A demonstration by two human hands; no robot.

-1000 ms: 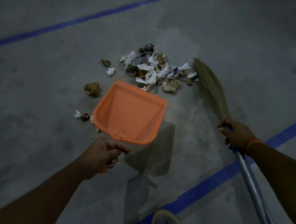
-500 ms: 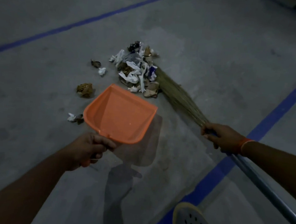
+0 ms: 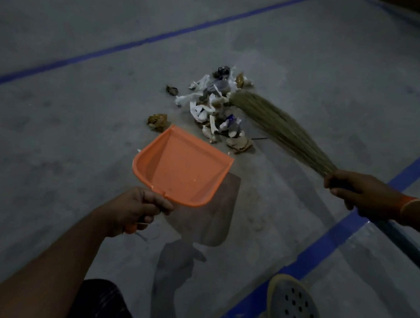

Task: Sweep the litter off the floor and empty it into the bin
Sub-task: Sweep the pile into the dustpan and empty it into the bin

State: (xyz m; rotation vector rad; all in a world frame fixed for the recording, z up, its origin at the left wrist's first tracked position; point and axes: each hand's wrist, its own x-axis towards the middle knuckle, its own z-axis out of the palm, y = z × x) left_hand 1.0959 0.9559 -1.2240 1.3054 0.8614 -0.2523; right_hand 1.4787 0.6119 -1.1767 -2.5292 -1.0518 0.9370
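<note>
**Litter gathered at the broom tip, dustpan held short of it**

The fingers of the left hand [image 3: 138, 209] are curled round the orange handle of one orange dustpan [image 3: 182, 168], which is held tilted above the grey concrete floor [image 3: 56, 135], its open lip pointed at the litter. The fingers of the right hand [image 3: 361, 194] are clenched round the neck of one grass broom [image 3: 281, 125], where the bristles meet the metal shaft; an orange band [image 3: 408, 203] is worn at that wrist. The bristle tip is pressed against the right side of one litter pile [image 3: 217, 107] of crumpled white paper, wrappers and brown scraps, lying on the floor just beyond the dustpan lip. Two stray pieces are seen apart from the pile: a brown crumpled wad [image 3: 158, 122] beside the dustpan's left corner and a small dark scrap [image 3: 171, 90] farther off. Two blue floor lines [image 3: 147, 41] are counted, and one perforated shoe [image 3: 292, 311] at the bottom edge.

Compared with half a second ago, the pile has been drawn into a longer heap nearer the dustpan, and the white scrap seen left of the pan is no longer in view.
</note>
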